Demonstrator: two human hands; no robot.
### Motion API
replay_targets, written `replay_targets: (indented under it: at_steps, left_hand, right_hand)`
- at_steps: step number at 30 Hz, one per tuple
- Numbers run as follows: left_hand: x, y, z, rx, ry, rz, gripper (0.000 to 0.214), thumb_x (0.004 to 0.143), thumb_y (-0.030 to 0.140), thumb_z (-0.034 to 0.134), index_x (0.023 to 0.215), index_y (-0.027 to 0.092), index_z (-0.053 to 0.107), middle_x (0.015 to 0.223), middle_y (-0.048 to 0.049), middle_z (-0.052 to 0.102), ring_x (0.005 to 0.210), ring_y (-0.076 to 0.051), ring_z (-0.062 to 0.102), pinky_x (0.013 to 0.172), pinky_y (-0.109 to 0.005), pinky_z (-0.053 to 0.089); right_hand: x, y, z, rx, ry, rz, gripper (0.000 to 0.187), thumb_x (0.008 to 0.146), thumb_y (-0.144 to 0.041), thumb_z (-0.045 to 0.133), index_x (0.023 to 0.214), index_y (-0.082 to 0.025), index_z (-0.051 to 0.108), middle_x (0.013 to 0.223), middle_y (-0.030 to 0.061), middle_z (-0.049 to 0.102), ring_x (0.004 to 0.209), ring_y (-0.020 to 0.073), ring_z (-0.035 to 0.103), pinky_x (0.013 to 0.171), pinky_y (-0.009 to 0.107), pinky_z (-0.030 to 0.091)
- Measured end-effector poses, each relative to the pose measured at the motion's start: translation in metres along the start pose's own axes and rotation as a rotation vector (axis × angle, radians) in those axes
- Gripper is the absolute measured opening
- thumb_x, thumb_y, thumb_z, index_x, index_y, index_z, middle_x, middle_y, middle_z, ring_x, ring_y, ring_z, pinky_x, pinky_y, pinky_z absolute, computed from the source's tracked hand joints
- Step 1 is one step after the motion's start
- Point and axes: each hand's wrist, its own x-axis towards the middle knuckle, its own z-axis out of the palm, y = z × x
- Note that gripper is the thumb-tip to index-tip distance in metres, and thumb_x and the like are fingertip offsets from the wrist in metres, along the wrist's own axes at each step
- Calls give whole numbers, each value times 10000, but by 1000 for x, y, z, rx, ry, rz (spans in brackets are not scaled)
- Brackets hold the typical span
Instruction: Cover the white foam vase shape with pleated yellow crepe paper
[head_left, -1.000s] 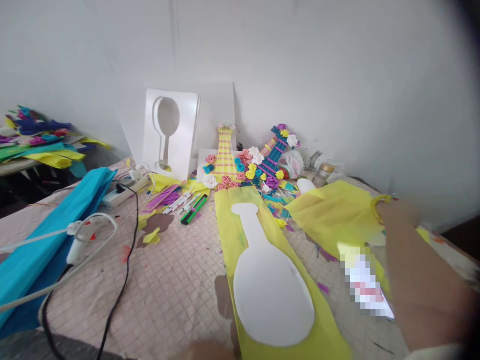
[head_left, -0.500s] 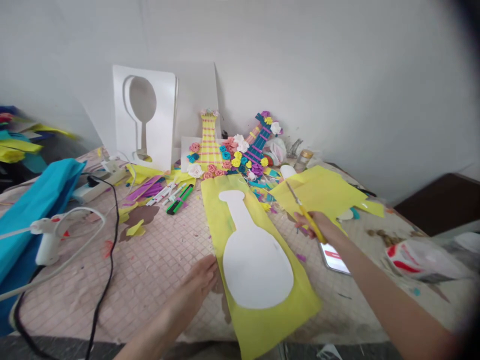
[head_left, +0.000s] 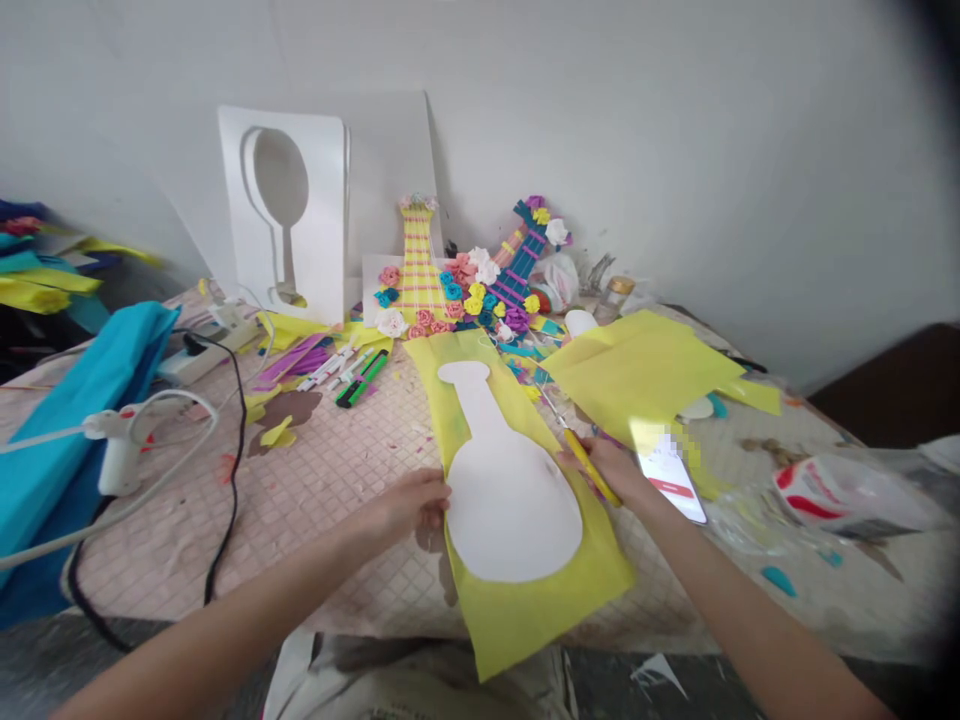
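Beside the right edge of a white guitar-shaped cutout (head_left: 517, 515), gripping a yellow-handled tool (head_left: 607, 490) in the right hand (head_left: 606, 465), fingers wrapped around the handle, metal end pointing away from the body. Touching the cutout's left edge with the curled fingertips of the left hand (head_left: 411, 503); cannot tell whether pinching it or merely resting there. Lying flat, both: the cutout on a long strip of yellow paper (head_left: 517, 635), the strip's near end hanging past the table edge.

Just beyond the right wrist, can see a lit phone (head_left: 671, 485) and loose yellow sheets (head_left: 645, 360). Farther right, can make out a red-and-white plastic bag (head_left: 832, 490) near a crumpled clear wrapper (head_left: 750, 518); cannot tell the contents. Toward the back, can spot a gold-lidded jar (head_left: 616, 292) next to a knotted plastic bag (head_left: 559, 278), insides too blurred to read.

Spread over the table (head_left: 322, 465): grid-patterned covering with brown patches and paper scraps. To the left, can see a white glue gun (head_left: 120, 460), a green-and-black cutter (head_left: 362, 378) and folded blue paper (head_left: 79, 440). Against the grey wall (head_left: 675, 130), flower-trimmed guitar shapes (head_left: 424, 265) and a white board (head_left: 322, 220) with a guitar-shaped opening.
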Motion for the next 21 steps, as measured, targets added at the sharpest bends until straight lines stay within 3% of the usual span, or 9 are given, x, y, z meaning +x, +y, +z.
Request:
replay_targets:
  at_steps: [5, 9, 12, 15, 18, 21]
  left_hand:
    - [10, 9, -16, 348, 48, 161, 134, 581, 252, 661, 546, 177, 556, 540, 24, 499, 536, -119, 436, 525, -236, 299]
    - [11, 14, -19, 441, 88, 214, 126, 600, 206, 617, 522, 180, 522, 563, 20, 508, 564, -124, 445, 541, -238, 305]
    - [12, 17, -24, 392, 110, 186, 123, 667, 261, 565, 596, 178, 509, 586, 16, 527, 560, -131, 493, 524, -237, 354]
    - [14, 23, -35, 280, 115, 123, 177, 721, 334, 528, 796, 174, 519, 687, -12, 595, 592, -156, 565, 517, -255, 423]
    - [11, 29, -48, 171, 88, 81, 396, 686, 343, 606, 1017, 155, 498, 856, -77, 646, 745, -204, 626, 598, -288, 482]
    - [4, 32, -59, 69, 20, 79, 483, 657, 371, 663, 1054, 126, 536, 925, -107, 655, 823, -233, 629, 631, -285, 490]
  right_hand:
    - [2, -4, 0, -107, -38, -57, 214, 558, -350, 711, 671, -196, 615, 682, 41, 662, 654, 211, 607, 545, 257, 407]
    - [0, -4, 0, -137, -52, -87, 183, 560, -314, 689, 654, -186, 597, 732, 59, 667, 703, 236, 608, 579, 272, 410]
    - [-6, -6, 2, -117, -72, -112, 167, 609, -312, 636, 699, -178, 595, 704, 50, 658, 677, 222, 607, 569, 267, 419]
    - [-12, -15, 12, -84, -103, -142, 181, 665, -333, 573, 746, -173, 596, 671, 31, 650, 610, 189, 599, 519, 248, 420]
    - [-14, -28, 25, -81, -100, -167, 198, 682, -349, 556, 758, -169, 592, 696, 27, 655, 591, 171, 592, 496, 234, 412]
    - [-11, -34, 30, -131, -48, -171, 197, 673, -360, 569, 735, -173, 580, 710, 29, 655, 622, 178, 592, 520, 238, 407]
